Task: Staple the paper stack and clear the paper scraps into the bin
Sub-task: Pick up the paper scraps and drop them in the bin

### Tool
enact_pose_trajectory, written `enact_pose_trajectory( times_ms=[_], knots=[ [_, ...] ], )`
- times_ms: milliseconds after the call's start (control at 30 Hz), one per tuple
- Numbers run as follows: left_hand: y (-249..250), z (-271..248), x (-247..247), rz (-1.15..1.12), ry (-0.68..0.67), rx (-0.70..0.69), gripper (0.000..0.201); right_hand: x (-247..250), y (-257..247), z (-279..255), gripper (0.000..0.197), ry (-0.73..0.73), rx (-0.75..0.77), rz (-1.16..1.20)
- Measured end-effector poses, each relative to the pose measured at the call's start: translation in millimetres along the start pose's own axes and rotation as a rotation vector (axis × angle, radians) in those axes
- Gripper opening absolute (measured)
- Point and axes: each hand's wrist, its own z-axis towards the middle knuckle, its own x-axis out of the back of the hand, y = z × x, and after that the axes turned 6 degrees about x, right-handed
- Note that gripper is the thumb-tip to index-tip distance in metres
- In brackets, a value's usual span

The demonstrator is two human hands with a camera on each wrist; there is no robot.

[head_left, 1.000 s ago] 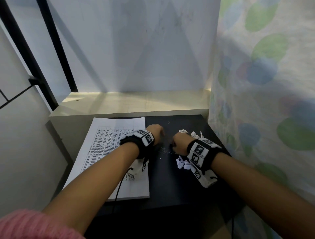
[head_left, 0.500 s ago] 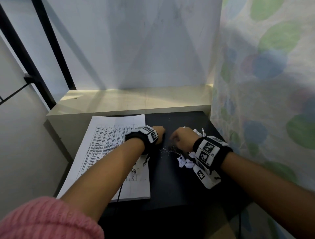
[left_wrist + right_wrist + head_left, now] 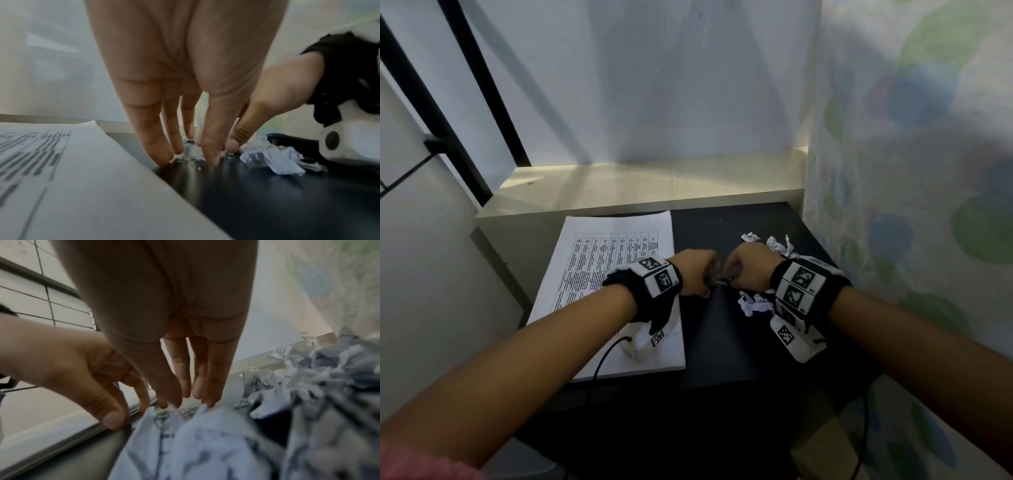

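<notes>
A white printed paper stack (image 3: 619, 233) lies on the left of the black table (image 3: 722, 342). Crumpled paper scraps (image 3: 777, 245) sit at the right, with more scraps (image 3: 753, 305) under my right wrist. My left hand (image 3: 697, 270) and right hand (image 3: 748, 270) face each other at the table's middle. Between them is a small heap of loose shiny staples (image 3: 719, 281). In the left wrist view the staples (image 3: 193, 158) lie amid straight fingertips (image 3: 164, 159) that touch the table. In the right wrist view my right fingertips (image 3: 209, 400) touch the table beside a scrap (image 3: 205, 443).
A pale wooden ledge (image 3: 654, 188) runs behind the table under a white wall. A dotted curtain (image 3: 911, 205) hangs close on the right. A light wall stands on the left. Cables trail from both wrist cameras over the table's near edge.
Both hands have drawn closer together around the loose staples, narrowing the gap between them. The paper stack and scraps have stayed put.
</notes>
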Motion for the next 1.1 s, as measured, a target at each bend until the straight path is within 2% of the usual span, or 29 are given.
enact_pose_trajectory(
  times_ms=[67, 167, 267, 367, 500, 600, 733, 1000, 1100],
  knots=[
    [-3.9, 1.1, 2.2, -0.016, 0.012, 0.046, 0.056, 4.5, 2.7, 0.1, 0.034, 0.026, -0.045, 0.016],
    [-5.7, 3.4, 2.5, 0.005, -0.009, 0.1, 0.044, 4.0, 5.1, 3.4, 0.036, -0.031, -0.091, 0.002],
    [-0.3, 6.4, 1.1, -0.071, -0.014, 0.122, 0.033, -2.2, 1.9, 9.3, 0.032, -0.042, -0.092, 0.023],
    [10.0, 7.4, 1.8, -0.124, -0.007, 0.155, 0.03, -5.8, -5.4, 14.7, 0.025, -0.005, -0.062, 0.098],
    [5.5, 7.3, 2.4, -0.182, 0.07, 0.182, 0.026, -2.4, -3.6, 13.8, 0.028, 0.006, -0.068, 0.14],
    [-1.8, 5.3, 3.5, -0.214, 0.066, 0.204, 0.031, -3.1, -5.0, 8.5, 0.033, -0.031, 0.03, 0.013],
    [1.0, 4.1, 5.0, -0.22, 0.058, 0.19, 0.028, -11.8, -13.7, 6.5, 0.029, -0.045, 0.158, -0.158],
    [1.7, 2.9, 2.1, -0.234, 0.057, 0.193, 0.029, -14.2, -10.6, 4.8, 0.026, 0.0, 0.183, -0.133],
    [0.7, 3.3, 1.5, -0.239, 0.045, 0.189, 0.029, -11.4, -6.9, 8.6, 0.022, -0.013, 0.136, -0.063]
  ],
)
